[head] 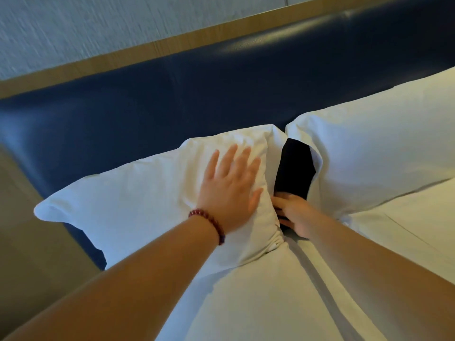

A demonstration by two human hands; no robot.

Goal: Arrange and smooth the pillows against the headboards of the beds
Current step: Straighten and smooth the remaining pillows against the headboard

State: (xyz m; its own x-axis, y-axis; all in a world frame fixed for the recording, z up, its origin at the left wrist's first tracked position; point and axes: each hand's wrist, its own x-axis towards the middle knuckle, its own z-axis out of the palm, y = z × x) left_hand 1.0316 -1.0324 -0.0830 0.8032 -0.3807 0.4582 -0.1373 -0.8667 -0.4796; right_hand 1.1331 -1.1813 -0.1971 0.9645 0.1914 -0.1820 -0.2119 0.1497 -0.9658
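Two white pillows lean against a dark blue padded headboard (172, 94). My left hand (229, 190) lies flat, fingers spread, on the right end of the left pillow (128, 200). My right hand (293, 215) reaches into the dark gap between the pillows, its fingers curled at the left pillow's right edge; whether it grips the fabric is hidden. The right pillow (369, 153) stands apart, untouched, beyond the gap.
A wooden trim strip (152, 49) tops the headboard below a pale textured wall (98, 25). Two white-sheeted mattresses meet at a seam (317, 274) running toward me. Beige floor (32, 237) lies left of the bed.
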